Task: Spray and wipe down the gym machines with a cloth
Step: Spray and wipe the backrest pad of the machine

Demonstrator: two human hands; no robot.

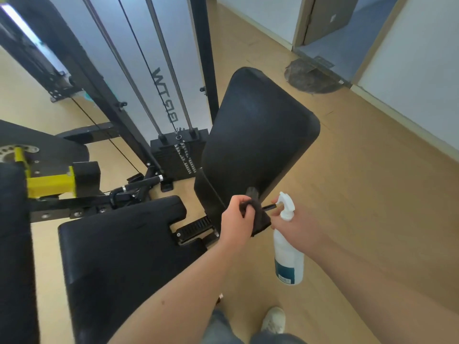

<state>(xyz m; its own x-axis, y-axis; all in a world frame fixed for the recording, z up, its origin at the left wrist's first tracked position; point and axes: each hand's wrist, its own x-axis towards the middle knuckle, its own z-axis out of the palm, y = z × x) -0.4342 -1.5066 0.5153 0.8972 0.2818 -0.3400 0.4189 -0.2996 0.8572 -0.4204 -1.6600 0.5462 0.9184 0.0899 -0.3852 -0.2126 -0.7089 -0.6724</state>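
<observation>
Light wood-effect floor (360, 194) surrounds a black gym machine with back pad (258, 135) and seat pad (119, 244); a weight stack (178, 155) stands behind the back pad. Below the back pad, the left hand (236, 224) grip is pinched on a dark cloth (258, 219) against a small lever. Just right of the cloth, the right hand (298, 227) grip is closed round the neck of a white spray bottle (288, 256).

The padded vinyl back pad (258, 135) and the flat seat pad (119, 249) of the gym machine are plain matte black. The crumpled wiping cloth (258, 219) beside the back pad's lower edge is dark charcoal. The plastic spray bottle (288, 254) is white with a teal-blue label band near its base. Left of the seat pad, a square metal adjuster block (49, 184) is bright yellow. Behind the back pad, the steel weight stack (178, 155) is black with small white markings. The plank floor (360, 194) is light tan wood grain.
</observation>
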